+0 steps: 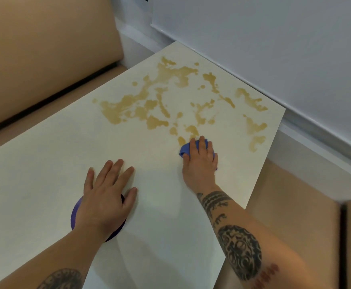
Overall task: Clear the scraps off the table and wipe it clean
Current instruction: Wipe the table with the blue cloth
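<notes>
Currently the right hand (199, 158) presses a bunched blue cloth (184, 150) onto the pale table (45, 174), fingers curled over it, at the near edge of a wide yellow-brown spill (145, 105) covering the table's far half. Left hand (106, 195) lies flat, fingers spread, palm over a dark purple round object (75, 213) near the table's middle; what that object is cannot be told.

The bench (45, 163) lies open on its near and left stretches. Far side, tan spill patches (149, 105) spread flat, blocking nothing. A white wall (274, 49) closes the far edge. A purple disc (75, 213) under the left hand (106, 197) is the only raised thing.
</notes>
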The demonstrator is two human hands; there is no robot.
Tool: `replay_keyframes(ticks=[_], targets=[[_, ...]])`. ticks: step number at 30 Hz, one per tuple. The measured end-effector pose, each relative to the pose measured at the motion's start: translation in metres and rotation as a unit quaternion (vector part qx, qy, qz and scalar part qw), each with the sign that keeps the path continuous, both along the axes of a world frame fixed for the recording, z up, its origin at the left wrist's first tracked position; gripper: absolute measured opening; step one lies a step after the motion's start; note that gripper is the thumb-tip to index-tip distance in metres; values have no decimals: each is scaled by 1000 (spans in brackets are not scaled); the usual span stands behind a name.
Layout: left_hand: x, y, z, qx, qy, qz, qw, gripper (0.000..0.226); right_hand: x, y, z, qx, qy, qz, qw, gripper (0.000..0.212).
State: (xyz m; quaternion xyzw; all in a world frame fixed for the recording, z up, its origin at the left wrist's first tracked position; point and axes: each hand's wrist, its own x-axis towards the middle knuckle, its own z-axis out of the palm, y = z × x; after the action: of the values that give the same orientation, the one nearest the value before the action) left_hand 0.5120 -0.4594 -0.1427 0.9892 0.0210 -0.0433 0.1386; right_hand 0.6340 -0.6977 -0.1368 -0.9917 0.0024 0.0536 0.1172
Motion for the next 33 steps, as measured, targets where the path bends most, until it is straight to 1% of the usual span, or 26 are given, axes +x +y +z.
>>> replay_keyframes(ticks=[2, 4, 5, 6, 9, 10, 11, 12, 14, 16, 17, 21, 22, 24, 27, 28, 29, 33], targets=[[-1, -1, 2, -5, 1, 1, 1000, 60, -20, -14, 0, 9, -11, 92, 996, 56], [-1, -1, 4, -15, 0, 11, 1000, 58, -32, -31, 2, 16, 4, 140, 990, 56], [0, -2, 6, -18, -4, 18, 1000, 56, -28, -37, 1, 13, 15, 137, 990, 56], [4, -4, 7, -22, -10, 34, 999, 52, -19, -38, 0, 6, 23, 112, 993, 57], [41, -16, 15, -23, -28, 120, 992, 34, 18, -18, -1, -3, 33, 3, 999, 58], [56, -22, 17, -27, -36, 140, 989, 29, 23, -9, -2, 1, 34, -14, 999, 58], [71, -28, 18, -36, -47, 152, 987, 26, 22, -3, -4, 2, 24, -9, 1000, 58], [85, -35, 17, -45, -57, 160, 984, 24, 14, -1, -6, 5, 8, 17, 1000, 58], [105, -46, 11, -57, -70, 169, 981, 26, -8, -8, -7, 8, -11, 102, 995, 60], [116, -55, 5, -59, -65, 178, 980, 30, -17, -26, -10, 6, -4, 154, 988, 60], [118, -57, 2, -56, -62, 183, 980, 33, -13, -32, -12, 6, -5, 146, 989, 61], [119, -57, -1, -44, -67, 186, 979, 37, 30, -13, -12, 29, 6, 6, 1000, 61], [120, -58, -1, -40, -65, 185, 980, 38, 36, -4, -12, 32, 6, -8, 999, 60], [121, -59, 1, -38, -59, 186, 980, 39, 32, 8, -12, 37, -3, 16, 999, 58], [120, -59, 2, -32, -51, 185, 981, 38, 0, -1, -12, 8, -16, 129, 992, 60], [120, -59, 2, -32, -50, 185, 981, 38, -4, -8, -13, 1, -11, 144, 990, 61], [120, -59, 2, -33, -49, 186, 981, 38, -1, -15, -14, 1, -5, 139, 990, 62], [120, -58, 1, -34, -56, 188, 980, 37, 48, -19, -15, 25, -7, 31, 999, 56]])
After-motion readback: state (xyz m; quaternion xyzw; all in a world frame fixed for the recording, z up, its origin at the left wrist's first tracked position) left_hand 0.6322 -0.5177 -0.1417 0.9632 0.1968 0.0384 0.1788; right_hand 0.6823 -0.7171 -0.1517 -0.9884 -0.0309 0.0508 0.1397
